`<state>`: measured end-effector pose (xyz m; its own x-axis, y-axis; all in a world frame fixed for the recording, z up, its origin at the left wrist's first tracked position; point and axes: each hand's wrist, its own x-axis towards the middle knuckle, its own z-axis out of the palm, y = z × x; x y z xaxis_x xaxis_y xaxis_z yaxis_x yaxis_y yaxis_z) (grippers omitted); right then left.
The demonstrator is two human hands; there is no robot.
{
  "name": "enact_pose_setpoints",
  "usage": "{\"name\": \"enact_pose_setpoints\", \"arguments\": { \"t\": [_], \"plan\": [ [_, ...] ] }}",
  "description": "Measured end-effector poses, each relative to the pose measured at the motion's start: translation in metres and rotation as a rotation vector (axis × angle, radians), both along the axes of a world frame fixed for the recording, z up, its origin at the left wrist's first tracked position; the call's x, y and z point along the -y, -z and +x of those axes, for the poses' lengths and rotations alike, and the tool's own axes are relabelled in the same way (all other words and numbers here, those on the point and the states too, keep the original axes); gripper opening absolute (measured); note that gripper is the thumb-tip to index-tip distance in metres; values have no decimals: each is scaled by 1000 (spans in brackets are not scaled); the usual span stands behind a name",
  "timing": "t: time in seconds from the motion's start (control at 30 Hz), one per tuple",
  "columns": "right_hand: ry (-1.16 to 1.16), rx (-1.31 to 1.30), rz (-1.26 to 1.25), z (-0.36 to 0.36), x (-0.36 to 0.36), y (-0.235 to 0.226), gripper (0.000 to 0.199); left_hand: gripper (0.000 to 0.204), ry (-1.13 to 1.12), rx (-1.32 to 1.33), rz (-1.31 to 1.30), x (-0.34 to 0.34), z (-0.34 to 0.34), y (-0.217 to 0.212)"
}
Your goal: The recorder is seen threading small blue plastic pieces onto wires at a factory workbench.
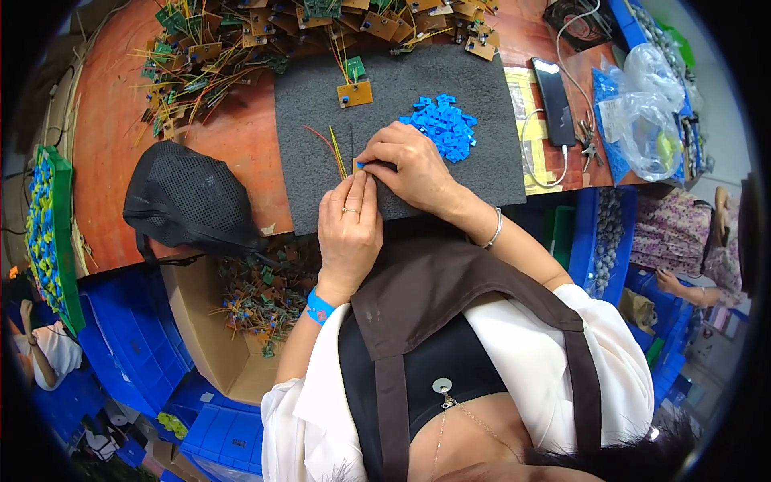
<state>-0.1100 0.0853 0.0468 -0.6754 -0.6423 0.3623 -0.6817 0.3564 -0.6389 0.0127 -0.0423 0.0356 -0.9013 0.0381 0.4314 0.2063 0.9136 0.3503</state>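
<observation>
Over a dark grey foam mat [308, 100], my hands meet fingertip to fingertip. My left hand [348, 233] is closed, pinching a circuit board mostly hidden by the fingers. Red, yellow and dark wires [337, 153] extend from it toward the far side. My right hand [419, 170] is closed too, its thumb and index finger at a small blue plastic piece [361, 165] on the board. Beyond the right hand lies a heap of small blue plastic pieces [450, 128]. Another tan circuit board [354, 95] with a small green board and wires rests farther up the mat.
Wired circuit boards [257, 32] pile along the table's far side. A black mesh cap [189, 201] lies at left, above a cardboard box [201, 321] of boards. At right are a phone [552, 100] with its cable, keys [590, 145] and plastic bags [642, 116]. Other people work at both sides.
</observation>
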Motion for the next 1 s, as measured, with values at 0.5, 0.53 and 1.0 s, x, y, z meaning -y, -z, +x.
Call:
{"name": "enact_pose_setpoints", "arguments": {
  "t": [0.5, 0.53, 1.0],
  "plan": [
    [31, 2, 12, 2, 2, 1, 12, 39, -14, -19, 4, 0, 0, 2],
    [33, 3, 11, 2, 2, 0, 12, 39, -14, -19, 4, 0, 0, 2],
    [140, -289, 266, -10, -6, -14, 16, 36, -35, 6, -17, -2, 2, 2]
  ]
}}
